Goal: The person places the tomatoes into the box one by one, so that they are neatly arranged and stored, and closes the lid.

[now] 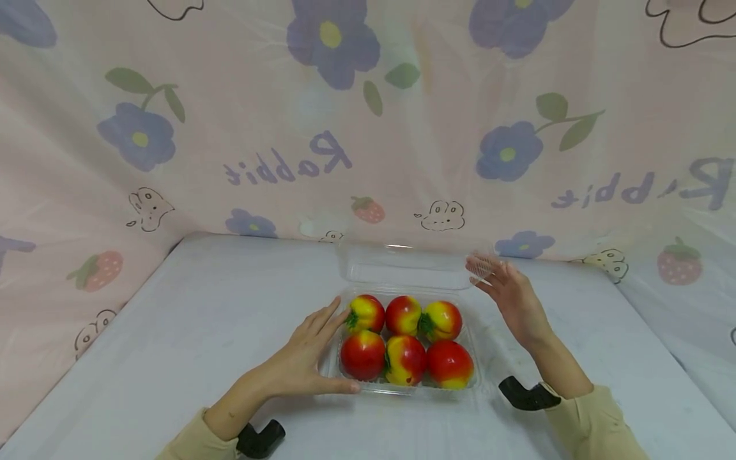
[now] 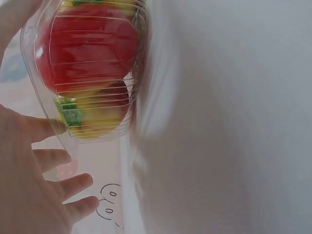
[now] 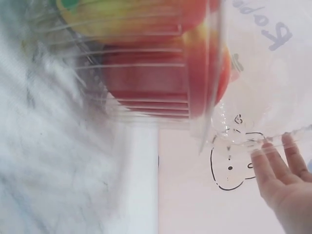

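A clear plastic clamshell box (image 1: 402,388) stands on the table with its hinged lid (image 1: 402,271) raised at the back. Several glossy red-and-yellow fruits (image 1: 451,364) lie inside in two rows, some with green tufts. My left hand (image 1: 305,358) is spread along the box's left side, its fingers straight and touching the rim; in the left wrist view the fingers (image 2: 46,129) reach past the ribbed wall. My right hand (image 1: 514,300) is raised at the lid's right end. Its extended fingers (image 3: 265,168) touch the lid's edge in the right wrist view; the thumb is not seen there.
The box rests on a white-covered table (image 1: 241,287). Behind it hangs a pink curtain (image 1: 402,160) printed with flowers, rabbits and strawberries, close to the raised lid. Black curved pieces (image 1: 528,393) sit at both wrists.
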Demonstrator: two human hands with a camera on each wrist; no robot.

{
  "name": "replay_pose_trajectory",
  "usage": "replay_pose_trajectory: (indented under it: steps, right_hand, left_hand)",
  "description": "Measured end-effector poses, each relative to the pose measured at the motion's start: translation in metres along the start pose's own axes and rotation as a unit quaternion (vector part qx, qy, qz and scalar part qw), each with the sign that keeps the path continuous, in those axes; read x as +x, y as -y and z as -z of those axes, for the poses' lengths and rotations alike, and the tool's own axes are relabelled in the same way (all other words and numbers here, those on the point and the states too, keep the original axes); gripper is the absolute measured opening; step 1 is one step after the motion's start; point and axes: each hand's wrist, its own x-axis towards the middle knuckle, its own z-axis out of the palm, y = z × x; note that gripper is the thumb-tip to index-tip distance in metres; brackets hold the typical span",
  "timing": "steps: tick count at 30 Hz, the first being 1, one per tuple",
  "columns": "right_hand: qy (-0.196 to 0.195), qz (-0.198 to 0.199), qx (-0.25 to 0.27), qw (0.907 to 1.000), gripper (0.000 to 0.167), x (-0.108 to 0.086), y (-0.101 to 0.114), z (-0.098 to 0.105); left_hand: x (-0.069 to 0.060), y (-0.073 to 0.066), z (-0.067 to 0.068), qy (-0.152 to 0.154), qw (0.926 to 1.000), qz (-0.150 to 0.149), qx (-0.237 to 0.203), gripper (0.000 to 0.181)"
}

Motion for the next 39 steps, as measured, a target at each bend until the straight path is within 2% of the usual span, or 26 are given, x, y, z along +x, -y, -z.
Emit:
replay_pose_trajectory:
  steps: [7,13,28,32,39]
  right_hand:
    - [-0.008,0.011,0.024,0.9996,0.048,-0.004,-0.002,0.001]
    - [-0.018,0.019,0.036,0.9990,0.041,-0.006,-0.001,0.001]
    - [-0.046,-0.008,0.011,0.9989,0.041,-0.011,0.002,-0.001]
    - [-0.041,-0.010,0.007,0.9991,0.042,-0.012,0.001,0.000]
    - [-0.018,-0.003,0.004,0.9998,0.047,-0.011,0.002,0.002]
  left_hand:
    - [-0.003,-0.003,0.012,-0.006,0.9999,0.015,-0.003,0.110]
    - [0.000,-0.003,0.023,-0.021,0.9996,0.019,0.000,0.103]
    - [0.006,-0.005,0.030,-0.062,0.9967,0.002,-0.052,0.081]
    - [0.008,-0.006,0.031,-0.088,0.9939,-0.010,-0.066,0.075]
    - [0.011,-0.006,0.032,-0.134,0.9852,-0.051,-0.093,0.067]
